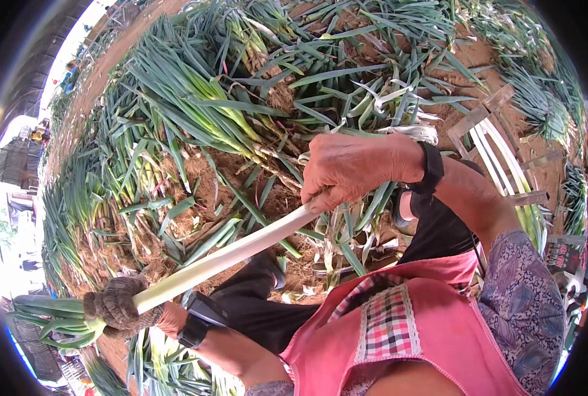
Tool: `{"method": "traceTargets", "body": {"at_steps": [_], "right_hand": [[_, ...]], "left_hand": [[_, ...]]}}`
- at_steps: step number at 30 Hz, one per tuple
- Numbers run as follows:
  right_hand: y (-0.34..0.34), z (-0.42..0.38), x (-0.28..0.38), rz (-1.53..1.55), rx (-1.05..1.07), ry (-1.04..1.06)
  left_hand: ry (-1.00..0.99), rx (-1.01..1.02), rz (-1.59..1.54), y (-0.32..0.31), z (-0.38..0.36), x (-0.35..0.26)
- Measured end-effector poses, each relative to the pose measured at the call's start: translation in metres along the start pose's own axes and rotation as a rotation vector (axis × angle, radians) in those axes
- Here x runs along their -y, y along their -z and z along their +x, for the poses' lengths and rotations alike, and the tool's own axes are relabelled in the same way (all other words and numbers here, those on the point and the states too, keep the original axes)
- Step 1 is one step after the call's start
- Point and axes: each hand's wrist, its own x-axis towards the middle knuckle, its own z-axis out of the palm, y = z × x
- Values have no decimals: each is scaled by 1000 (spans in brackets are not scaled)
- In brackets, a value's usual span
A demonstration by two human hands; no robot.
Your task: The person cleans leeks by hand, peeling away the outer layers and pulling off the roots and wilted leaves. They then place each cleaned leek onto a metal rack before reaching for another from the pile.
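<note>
A long green onion [224, 263] with a bare whitish stalk stretches slantwise across my lap. My left hand [119, 305], in a dark knitted glove, is wrapped round it just below the leaves, and the green leaves stick out past the glove to the left. At the other end, my bare right hand [350, 170] pinches the white tip between thumb and fingers; the tip itself is hidden by them. Beyond my right hand lies a bunch of untrimmed green onions [201, 109] with roots and soil on them.
Piles of green onions [82, 204] cover the ground to the left and ahead. Peeled white stalks [495, 155] lie in a wooden rack [482, 112] at my right. Torn leaves and skins [386, 99] litter the brown soil. My dark-trousered legs and pink apron [432, 330] are close below.
</note>
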Motion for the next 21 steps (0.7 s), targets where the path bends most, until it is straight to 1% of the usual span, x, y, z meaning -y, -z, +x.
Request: {"method": "traceTargets", "body": {"at_steps": [2,4,5,8,11,14,17,20,21], "right_hand": [[1,0,3,-2,23,-34],[-3,0,1,-4,-7,12],[-5,0,0,-6,-21,35],[-3,2,4,7,67,-18],[-9,3,6,-117,-17,51],[-17,4,2,-172,-49,29],[-18,5,-1,-57,-64,-18],[-15,6,-3,32,-39,-163],[-17,9,-7,-4,107,-239]], "left_hand": [[7,6,-9,-1,0,2],[37,26,-27,-3,0,4],[-29,-15,14,-3,-2,7],[9,7,-38,-7,-1,10],[-16,10,-85,0,-4,3],[11,47,6,-6,-3,9],[82,107,-37,-2,0,5],[-2,-58,-126,24,-24,-25],[-34,-108,-157,37,-37,-40]]}}
